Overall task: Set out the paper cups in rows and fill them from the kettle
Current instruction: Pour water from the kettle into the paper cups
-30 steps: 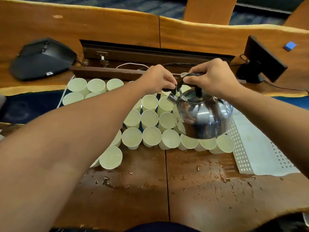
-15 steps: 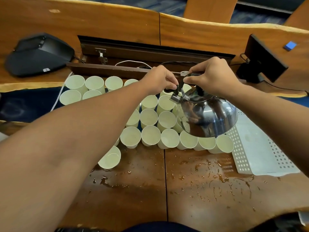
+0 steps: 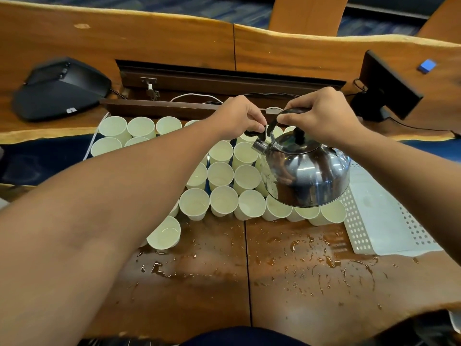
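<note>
Kettle under right hand

Both bare forearms reach forward and converge over the middle of the scene. The left hand sits knuckles up, its fingers curled downward with the fingertips pinched together in a tight grip on something small and dark. Just to its right, the right hand is also knuckles up, fingers bent and wrapped around a dark curved handle.
</note>
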Demonstrator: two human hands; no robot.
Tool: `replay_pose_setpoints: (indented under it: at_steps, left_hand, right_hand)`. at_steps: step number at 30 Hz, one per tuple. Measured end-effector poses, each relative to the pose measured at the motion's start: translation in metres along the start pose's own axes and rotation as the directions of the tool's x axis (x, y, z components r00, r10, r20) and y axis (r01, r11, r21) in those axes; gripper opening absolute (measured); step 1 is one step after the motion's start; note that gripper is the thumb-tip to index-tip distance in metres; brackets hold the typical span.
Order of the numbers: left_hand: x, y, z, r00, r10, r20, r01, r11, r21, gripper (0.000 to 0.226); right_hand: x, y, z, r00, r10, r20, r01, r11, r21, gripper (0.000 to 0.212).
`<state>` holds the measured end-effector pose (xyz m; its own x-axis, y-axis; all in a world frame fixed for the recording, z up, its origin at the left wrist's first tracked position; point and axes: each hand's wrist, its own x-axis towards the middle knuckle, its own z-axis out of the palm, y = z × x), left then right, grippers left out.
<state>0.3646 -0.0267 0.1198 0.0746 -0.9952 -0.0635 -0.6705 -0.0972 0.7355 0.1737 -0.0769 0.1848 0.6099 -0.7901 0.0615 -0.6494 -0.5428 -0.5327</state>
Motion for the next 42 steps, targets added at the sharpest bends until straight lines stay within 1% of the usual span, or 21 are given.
replay_pose_setpoints:
  at_steps: [8, 11, 15, 20, 29, 42]
  left_hand:
    - [-0.009, 0.015, -0.002, 0.999, 0.033, 0.027, -0.034, 0.999, 0.031, 0.017]
    - [-0.013, 0.017, 0.001, 0.999, 0.035, 0.036, -0.036, 0.999, 0.029, 0.016]
    - [-0.019, 0.018, 0.006, 0.998, 0.035, 0.056, -0.036, 0.999, 0.013, 0.016]
    - [-0.027, 0.015, 0.014, 0.998, 0.030, 0.056, -0.029, 0.999, -0.024, 0.015]
    - [-0.028, 0.011, 0.023, 0.999, -0.008, 0.054, 0.010, 0.999, -0.037, 0.016]
    - [-0.027, 0.009, 0.026, 0.997, -0.026, 0.068, 0.027, 0.999, -0.026, 0.017]
  right_hand:
    - [-0.018, -0.001, -0.010, 1.000, 0.000, -0.027, 0.000, 1.000, 0.029, 0.014]
    - [-0.023, 0.000, -0.011, 1.000, 0.008, -0.027, -0.007, 1.000, 0.026, 0.019]
    - [-0.028, 0.001, -0.009, 0.999, 0.025, -0.027, -0.025, 1.000, 0.010, 0.032]
    - [-0.034, 0.003, -0.005, 1.000, -0.008, 0.027, 0.009, 1.000, -0.019, 0.026]
    - [-0.032, 0.003, -0.002, 0.998, -0.009, 0.069, 0.013, 0.999, -0.050, 0.020]
    - [-0.029, 0.005, 0.002, 0.997, -0.008, 0.078, 0.017, 0.994, -0.110, 0.020]
